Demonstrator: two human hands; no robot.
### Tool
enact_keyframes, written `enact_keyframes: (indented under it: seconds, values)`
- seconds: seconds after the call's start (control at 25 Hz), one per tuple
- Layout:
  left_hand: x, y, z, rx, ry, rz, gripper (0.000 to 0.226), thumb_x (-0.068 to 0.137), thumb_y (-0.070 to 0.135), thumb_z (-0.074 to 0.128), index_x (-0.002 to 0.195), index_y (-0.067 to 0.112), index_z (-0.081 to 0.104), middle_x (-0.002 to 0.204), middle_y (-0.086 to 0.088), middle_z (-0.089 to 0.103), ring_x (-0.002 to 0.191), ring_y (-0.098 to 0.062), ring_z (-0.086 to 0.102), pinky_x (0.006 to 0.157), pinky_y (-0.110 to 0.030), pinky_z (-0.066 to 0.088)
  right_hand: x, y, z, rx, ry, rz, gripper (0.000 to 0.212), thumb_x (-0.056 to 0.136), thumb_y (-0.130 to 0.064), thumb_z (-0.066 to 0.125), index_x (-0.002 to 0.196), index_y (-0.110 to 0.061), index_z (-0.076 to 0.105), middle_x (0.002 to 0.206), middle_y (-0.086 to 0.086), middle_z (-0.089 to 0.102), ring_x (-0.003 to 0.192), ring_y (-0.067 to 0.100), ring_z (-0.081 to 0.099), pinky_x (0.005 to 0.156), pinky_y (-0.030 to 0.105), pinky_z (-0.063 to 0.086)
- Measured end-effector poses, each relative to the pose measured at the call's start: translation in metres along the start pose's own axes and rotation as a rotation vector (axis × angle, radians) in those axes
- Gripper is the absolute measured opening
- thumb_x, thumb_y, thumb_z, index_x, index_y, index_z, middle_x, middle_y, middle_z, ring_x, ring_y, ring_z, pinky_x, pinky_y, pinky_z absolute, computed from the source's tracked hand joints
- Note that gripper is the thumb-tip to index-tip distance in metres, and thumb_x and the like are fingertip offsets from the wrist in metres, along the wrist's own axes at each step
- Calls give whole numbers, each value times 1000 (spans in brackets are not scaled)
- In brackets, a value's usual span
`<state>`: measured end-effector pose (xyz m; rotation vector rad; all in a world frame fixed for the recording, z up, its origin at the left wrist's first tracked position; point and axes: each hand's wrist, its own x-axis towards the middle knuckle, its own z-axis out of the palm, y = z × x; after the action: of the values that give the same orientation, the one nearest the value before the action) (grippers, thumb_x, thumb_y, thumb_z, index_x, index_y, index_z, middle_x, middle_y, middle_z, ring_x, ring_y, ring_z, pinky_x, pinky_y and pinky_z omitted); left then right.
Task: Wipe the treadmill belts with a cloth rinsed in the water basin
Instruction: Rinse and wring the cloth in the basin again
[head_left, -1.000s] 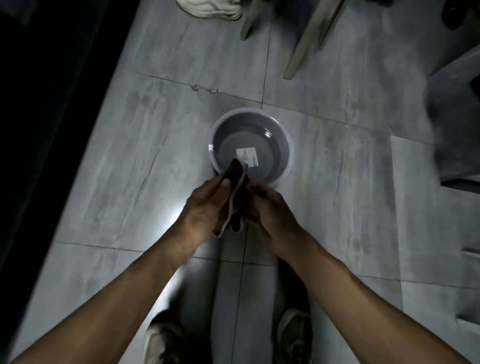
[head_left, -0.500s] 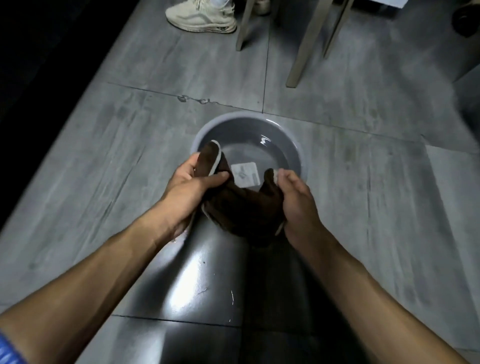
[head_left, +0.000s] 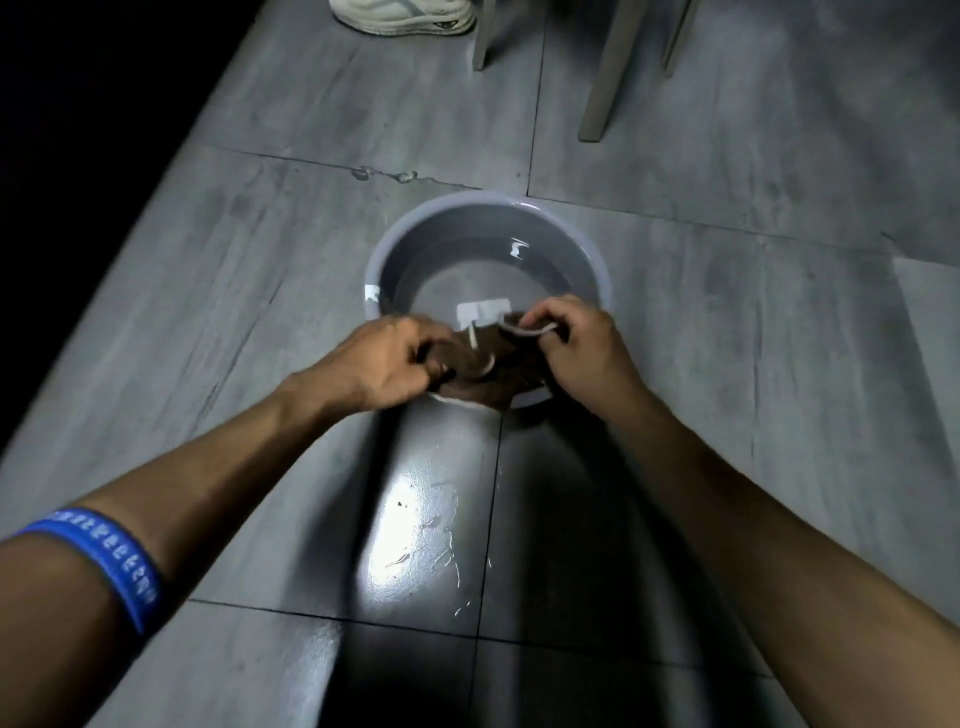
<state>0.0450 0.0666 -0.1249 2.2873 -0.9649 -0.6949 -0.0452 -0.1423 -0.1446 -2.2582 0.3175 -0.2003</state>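
A round grey water basin (head_left: 566, 228) stands on the grey tiled floor, with water and a white label at its bottom. Over its near rim hangs a dark brown cloth (head_left: 493, 364) with a white edge. My left hand (head_left: 384, 364) grips the cloth's left end, and my right hand (head_left: 576, 348) pinches its right end by the white edge. Both hands sit just above the basin's near side. No treadmill belt can be made out.
Another person's white shoe (head_left: 405, 15) rests on the floor at the top. Beige chair legs (head_left: 605, 78) stand at the upper right. A wet, shiny patch (head_left: 415, 535) lies on the tile in front of the basin. Darkness fills the left side.
My hands have lowered the cloth toward the basin and stretched it out sideways between them. The camera has come closer to the basin.
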Motion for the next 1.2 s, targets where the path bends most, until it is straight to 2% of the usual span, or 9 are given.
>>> enact_keyframes:
  seconds: [0.08, 0.2, 0.32, 0.44, 0.56, 0.76, 0.92, 1.04, 1.2]
  values:
    - [1, -7, 3, 319, -123, 26, 40, 78, 49, 48, 110, 34, 67, 101, 4, 71, 98, -20, 65, 89, -29, 44, -6, 12, 5, -231, -204, -121, 19, 88, -16, 57, 101, -17, 72, 102, -2, 64, 95, 15, 60, 83, 22, 43]
    - [1, -8, -1, 352, -218, 38, 48, 74, 71, 52, 103, 36, 66, 83, 13, 68, 85, -10, 62, 85, -27, 34, -8, 12, 2, -493, -461, -173, 52, 86, -64, 41, 110, -28, 69, 111, -10, 65, 100, 11, 60, 90, 36, 39]
    - [-4, -14, 3, 435, -176, 172, 31, 72, 47, 68, 98, 30, 64, 87, 13, 68, 87, -10, 62, 92, -31, 36, -10, 10, -3, -525, -565, -161, 62, 80, -77, 39, 115, -34, 66, 117, -14, 62, 106, 9, 57, 92, 36, 35]
    - [-11, -15, 5, 414, -143, 183, 35, 65, 30, 57, 99, 28, 66, 88, 11, 69, 89, -13, 64, 91, -33, 39, -20, 8, -2, -517, -586, -176, 60, 81, -76, 44, 117, -34, 66, 122, -12, 60, 111, 10, 55, 90, 34, 33]
    - [-22, -17, 9, 450, -145, 201, 45, 60, 33, 48, 101, 29, 66, 88, 11, 68, 91, -12, 62, 92, -32, 36, -36, 1, 3, -508, -567, -176, 64, 79, -76, 41, 119, -33, 65, 125, -11, 59, 114, 10, 53, 90, 34, 30]
    - [-57, -25, 18, 467, -180, 209, 42, 62, 36, 48, 101, 35, 61, 86, 17, 60, 92, -8, 54, 86, -26, 26, -72, -16, 16, -500, -567, -145, 71, 78, -75, 25, 117, -32, 66, 123, -11, 58, 113, 11, 52, 93, 35, 27]
    - [-86, -30, 24, 457, -194, 197, 50, 60, 48, 32, 103, 38, 58, 88, 19, 58, 92, -5, 51, 83, -22, 19, -98, -24, 34, -492, -528, -99, 75, 78, -67, 11, 111, -30, 69, 117, -10, 60, 110, 13, 55, 92, 35, 31]
    - [-107, -40, 33, 492, -209, 193, 36, 69, 42, 51, 104, 43, 51, 90, 21, 56, 93, -3, 47, 86, -23, 20, -116, -28, 48, -504, -490, -105, 64, 82, -60, 20, 105, -28, 69, 114, -8, 62, 105, 15, 59, 87, 34, 31]
    - [-130, -38, 33, 441, -242, 164, 30, 73, 47, 51, 101, 39, 55, 92, 23, 58, 92, 1, 43, 90, -25, 25, -140, -34, 57, -396, -432, -141, 29, 83, -38, 47, 98, -25, 69, 106, -6, 64, 99, 20, 61, 86, 40, 40]
